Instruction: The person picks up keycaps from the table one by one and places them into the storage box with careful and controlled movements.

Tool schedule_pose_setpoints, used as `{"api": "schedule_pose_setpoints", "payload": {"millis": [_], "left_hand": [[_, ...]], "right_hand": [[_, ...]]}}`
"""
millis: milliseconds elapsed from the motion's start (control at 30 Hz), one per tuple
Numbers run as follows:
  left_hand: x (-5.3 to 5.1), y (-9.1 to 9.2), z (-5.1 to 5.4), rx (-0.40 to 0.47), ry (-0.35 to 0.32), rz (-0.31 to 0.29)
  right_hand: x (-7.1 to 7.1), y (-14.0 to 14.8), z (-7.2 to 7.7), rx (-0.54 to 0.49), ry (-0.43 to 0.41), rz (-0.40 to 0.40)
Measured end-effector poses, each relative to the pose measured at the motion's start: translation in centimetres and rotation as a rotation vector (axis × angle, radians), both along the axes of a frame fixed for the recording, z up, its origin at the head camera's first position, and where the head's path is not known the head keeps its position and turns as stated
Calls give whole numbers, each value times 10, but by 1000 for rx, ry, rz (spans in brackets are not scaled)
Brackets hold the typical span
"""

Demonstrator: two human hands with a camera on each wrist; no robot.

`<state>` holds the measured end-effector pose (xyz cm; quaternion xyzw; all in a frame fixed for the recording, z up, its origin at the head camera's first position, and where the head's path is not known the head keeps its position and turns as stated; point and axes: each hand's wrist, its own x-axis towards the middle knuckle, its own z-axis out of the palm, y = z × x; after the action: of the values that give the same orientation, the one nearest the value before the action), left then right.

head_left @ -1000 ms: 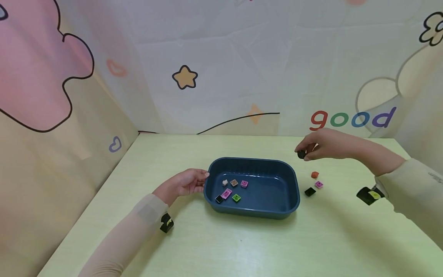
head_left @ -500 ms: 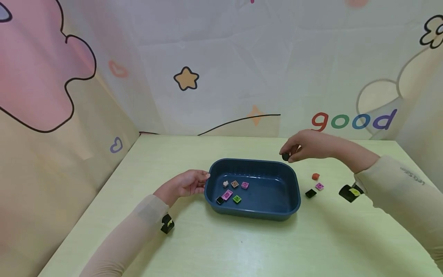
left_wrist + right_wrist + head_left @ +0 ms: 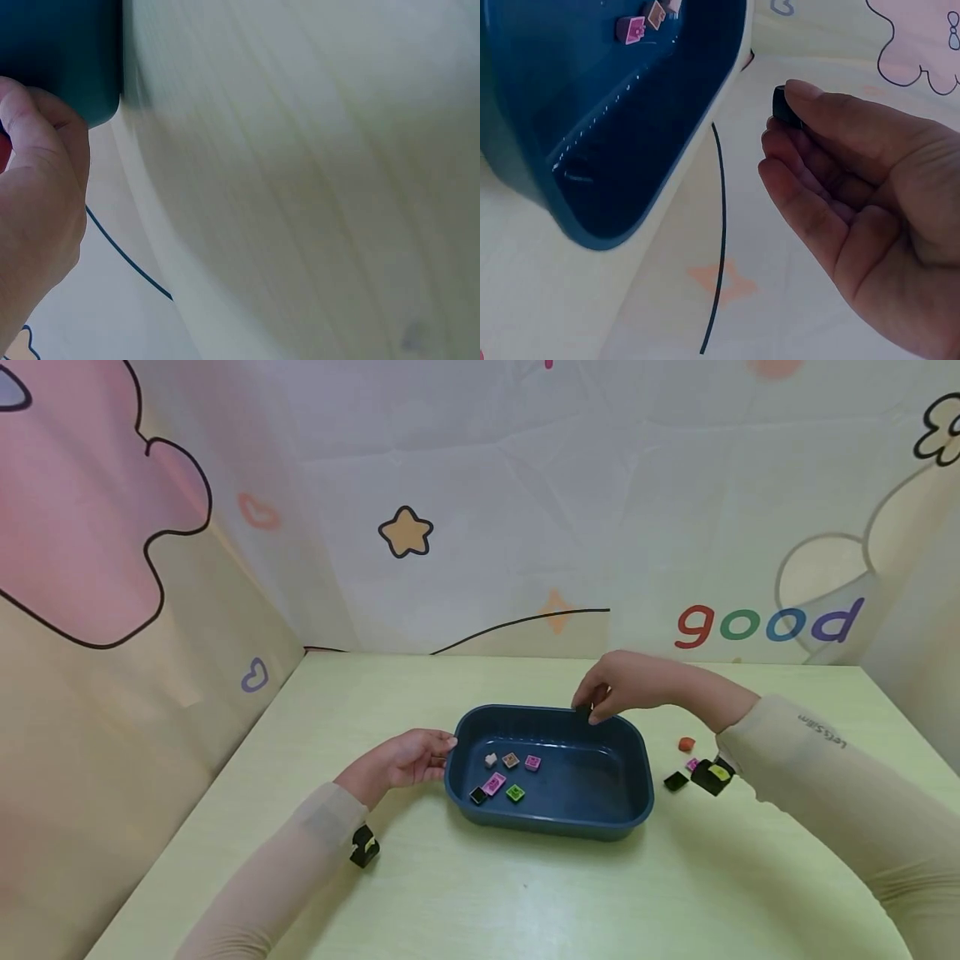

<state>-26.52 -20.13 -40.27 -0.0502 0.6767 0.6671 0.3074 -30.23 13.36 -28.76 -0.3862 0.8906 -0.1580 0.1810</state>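
Observation:
A dark blue tray (image 3: 555, 828) stands on the table, several small blocks lying in its left half, among them a green block (image 3: 515, 793) and a long pink block (image 3: 493, 784). My left hand (image 3: 405, 758) grips the tray's left end between thumb and fingers; in the left wrist view the hand (image 3: 37, 187) is at the tray's corner (image 3: 82, 67). Over the tray's far edge, right of its middle, my right hand (image 3: 626, 683) pinches a black block (image 3: 583, 713). The right wrist view shows that black block (image 3: 785, 108) between thumb and fingertips of the hand (image 3: 870, 195).
Right of the tray lie an orange block (image 3: 686, 744), a black block (image 3: 676, 782) and a pink block (image 3: 692, 764), the last partly covered by the right wrist's strap device (image 3: 712, 777). A printed cloth (image 3: 480, 527) hangs behind the table.
My right hand has moved left with the black block, from beyond the loose blocks on the right to over the tray's far edge. My left hand has kept its hold on the tray.

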Motion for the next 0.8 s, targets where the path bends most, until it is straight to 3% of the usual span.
{"api": "schedule_pose_setpoints", "payload": {"millis": [500,800], "left_hand": [[-1,-1,-3,12,-14,8],[0,-2,-3,31,14,-22]], "right_hand": [[-12,-42,-31,29,-28,126],[-11,-62,-48,63,-87,167]]}}
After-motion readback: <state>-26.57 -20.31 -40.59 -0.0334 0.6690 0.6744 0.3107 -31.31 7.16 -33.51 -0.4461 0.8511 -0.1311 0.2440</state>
